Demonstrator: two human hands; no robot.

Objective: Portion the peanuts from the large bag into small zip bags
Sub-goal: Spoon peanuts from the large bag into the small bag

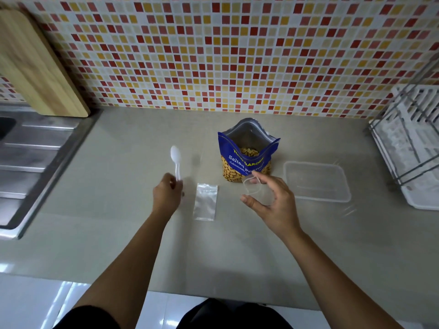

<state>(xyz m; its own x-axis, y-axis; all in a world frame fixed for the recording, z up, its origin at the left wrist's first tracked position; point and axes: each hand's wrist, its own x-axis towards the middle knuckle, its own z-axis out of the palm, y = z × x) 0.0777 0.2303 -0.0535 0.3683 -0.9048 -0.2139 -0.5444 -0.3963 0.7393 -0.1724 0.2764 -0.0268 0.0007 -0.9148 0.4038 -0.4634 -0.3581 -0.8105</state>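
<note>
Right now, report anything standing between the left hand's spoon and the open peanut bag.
Nothing visible does. Bare counter separates the spoon and the peanut bag; the flat zip bag lies nearer the person, and the right hand holds a second zip bag below the mouth.

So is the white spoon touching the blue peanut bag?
Apart. The head view shows a strip of bare counter between the plastic spoon, gripped by the left hand, and the peanut bag.
</note>
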